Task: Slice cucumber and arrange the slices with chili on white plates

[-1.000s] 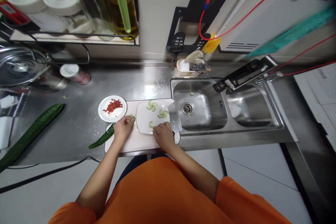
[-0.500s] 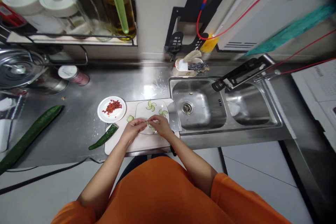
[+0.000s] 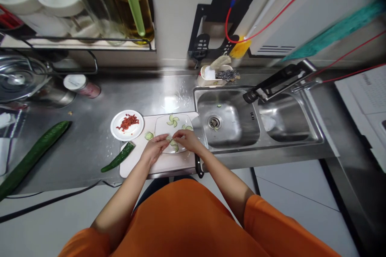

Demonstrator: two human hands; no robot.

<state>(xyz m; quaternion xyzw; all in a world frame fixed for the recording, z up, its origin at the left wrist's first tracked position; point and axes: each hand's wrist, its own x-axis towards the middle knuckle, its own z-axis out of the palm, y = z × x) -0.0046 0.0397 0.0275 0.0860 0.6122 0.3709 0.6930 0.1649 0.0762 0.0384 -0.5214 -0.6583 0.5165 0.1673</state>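
Over a clear square plate my left hand and my right hand come close together, fingertips pinched. A small cucumber slice shows between them, its outline partly hidden by the fingers. On the plate, thin slices fan out in a pinwheel at the far side, with more slices by my right hand and at the near edge. The plate rests on a white cutting board. Left of it lies a small pile of cucumber slices. A cut cucumber piece overlaps the board's left edge.
A white plate of chopped red bits stands behind the cucumber piece. At the board's right edge a black knife handle sticks out. The double sink lies to the right. Far left are a whole cucumber and a jar.
Both hands stay over the plate. My right hand has shifted slightly right and its fingertips are a little farther from the left ones. More of the knife handle shows.
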